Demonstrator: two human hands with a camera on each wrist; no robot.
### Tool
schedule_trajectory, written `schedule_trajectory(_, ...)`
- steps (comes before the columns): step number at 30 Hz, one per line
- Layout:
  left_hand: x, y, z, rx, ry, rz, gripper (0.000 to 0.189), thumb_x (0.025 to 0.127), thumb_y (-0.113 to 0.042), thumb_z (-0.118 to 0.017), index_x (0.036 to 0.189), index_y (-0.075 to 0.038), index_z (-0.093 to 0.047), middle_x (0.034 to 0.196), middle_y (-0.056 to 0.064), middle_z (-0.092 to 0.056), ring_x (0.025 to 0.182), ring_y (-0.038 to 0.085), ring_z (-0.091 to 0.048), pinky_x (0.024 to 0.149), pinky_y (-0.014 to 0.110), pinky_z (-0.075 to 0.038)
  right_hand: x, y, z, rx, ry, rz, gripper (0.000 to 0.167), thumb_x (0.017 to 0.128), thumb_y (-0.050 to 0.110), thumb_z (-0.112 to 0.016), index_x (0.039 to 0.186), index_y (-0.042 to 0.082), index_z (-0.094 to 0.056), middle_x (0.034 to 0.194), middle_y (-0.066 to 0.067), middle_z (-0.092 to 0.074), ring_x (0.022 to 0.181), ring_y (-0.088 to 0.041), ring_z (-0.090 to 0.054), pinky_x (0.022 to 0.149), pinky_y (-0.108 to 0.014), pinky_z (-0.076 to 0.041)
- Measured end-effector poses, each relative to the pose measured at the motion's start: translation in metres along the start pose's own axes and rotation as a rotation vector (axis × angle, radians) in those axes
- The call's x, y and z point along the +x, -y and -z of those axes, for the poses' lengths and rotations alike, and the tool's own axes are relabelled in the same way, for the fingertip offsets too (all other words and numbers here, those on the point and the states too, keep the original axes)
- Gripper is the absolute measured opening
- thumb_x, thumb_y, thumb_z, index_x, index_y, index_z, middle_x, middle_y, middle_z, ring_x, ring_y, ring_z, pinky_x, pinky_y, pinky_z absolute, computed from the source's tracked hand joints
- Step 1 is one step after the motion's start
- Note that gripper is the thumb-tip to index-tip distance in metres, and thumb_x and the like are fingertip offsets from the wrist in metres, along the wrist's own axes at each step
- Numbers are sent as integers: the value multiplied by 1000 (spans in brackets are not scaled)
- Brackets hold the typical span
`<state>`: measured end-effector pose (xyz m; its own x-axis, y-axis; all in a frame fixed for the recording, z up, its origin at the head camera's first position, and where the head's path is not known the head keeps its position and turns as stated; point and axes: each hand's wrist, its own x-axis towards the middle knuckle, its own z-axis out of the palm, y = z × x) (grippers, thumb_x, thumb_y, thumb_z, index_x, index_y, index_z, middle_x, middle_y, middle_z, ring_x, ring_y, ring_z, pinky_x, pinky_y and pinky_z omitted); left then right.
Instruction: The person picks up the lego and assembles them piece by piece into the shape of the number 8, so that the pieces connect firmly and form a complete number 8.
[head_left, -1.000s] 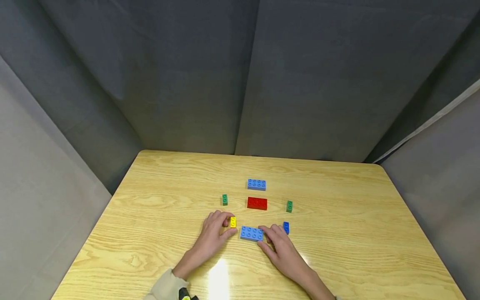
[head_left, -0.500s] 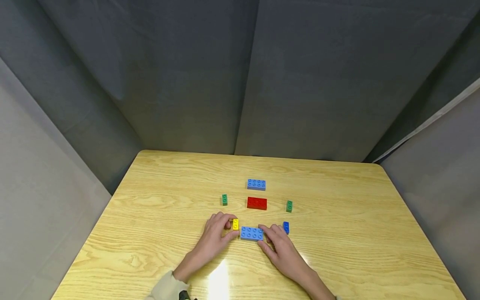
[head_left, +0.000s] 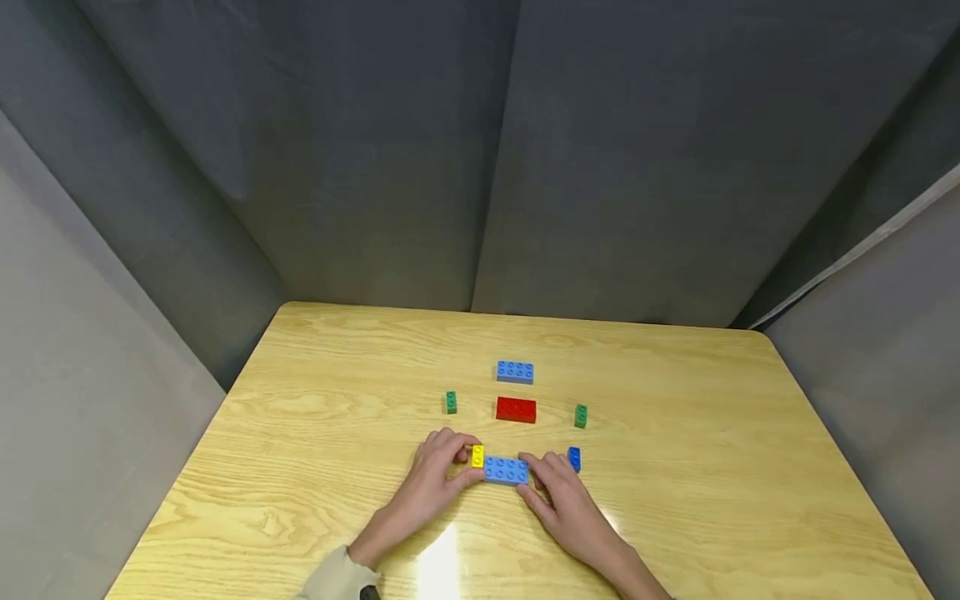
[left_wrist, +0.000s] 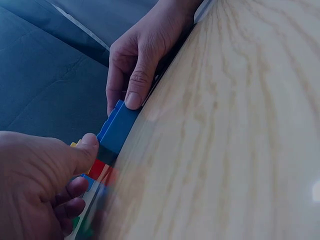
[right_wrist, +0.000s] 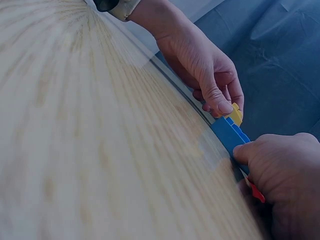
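My left hand (head_left: 433,477) pinches a small yellow brick (head_left: 477,456) between thumb and forefinger, right at the left end of a light blue eight-stud brick (head_left: 506,470). The right hand (head_left: 562,504) holds that blue brick by its right end, thumb on the near side and forefinger on the far side. From the right wrist view, the yellow brick (right_wrist: 236,114) shows just past the end of the blue brick (right_wrist: 229,134). In the left wrist view my left thumb (left_wrist: 90,145) covers most of the yellow brick.
Behind the hands lie a red brick (head_left: 516,409) and a second light blue brick (head_left: 515,372). Small green bricks stand left (head_left: 451,402) and right (head_left: 581,416). A small dark blue brick (head_left: 574,458) sits just beyond my right knuckles. Grey curtains surround the wooden table (head_left: 300,400).
My left hand has moved the yellow brick right and slightly nearer, up to the left end of the light blue brick. The right hand has stayed in place on the blue brick.
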<state>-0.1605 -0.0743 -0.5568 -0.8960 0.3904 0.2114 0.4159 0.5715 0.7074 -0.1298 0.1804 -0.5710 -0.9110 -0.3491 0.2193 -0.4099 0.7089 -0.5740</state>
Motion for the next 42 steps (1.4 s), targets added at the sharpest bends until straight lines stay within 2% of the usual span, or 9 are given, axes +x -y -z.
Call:
schedule_trajectory(8,0,2,0,4,13,-21,42,90,-30,-81,128,-16,-68,95,-2,-56,88,10,-42,85,32,-36,1,-1,-4,2,-12,17,43,102,27,-70,140,9,-65,88,14,-44,85,-6,-38,71,-21,-35)
schedule_trajectory(15,2,1,0,7,19,-38,41,91,-28,-81,128,-16,-68,96,-2,-57,89,10,-43,86,32,-36,2,-3,-5,-1,-58,53,42,100,22,-74,139,7,-66,87,15,-43,85,-5,-37,71,-21,-35)
schedule_trajectory(22,1,0,0,14,-3,-44,43,89,-29,-82,129,-16,-69,97,-2,-58,90,16,-49,87,34,-37,1,-2,-4,-12,-38,38,42,101,25,-72,139,8,-66,88,15,-43,85,-5,-37,71,-21,-34)
schedule_trajectory(31,0,0,-2,-8,-30,-64,45,87,-28,-84,129,-17,-71,96,-2,-59,90,18,-51,89,35,-37,1,-2,-3,-16,-20,19,43,101,26,-72,140,8,-66,88,14,-44,85,-6,-38,71,-21,-35)
schedule_trajectory(42,0,0,-3,-44,-20,-60,46,88,-31,-82,131,-21,-71,97,-2,-60,91,18,-52,91,37,-36,1,-1,-4,-10,-33,31,41,101,24,-72,138,7,-67,89,14,-45,86,-5,-38,71,-20,-36)
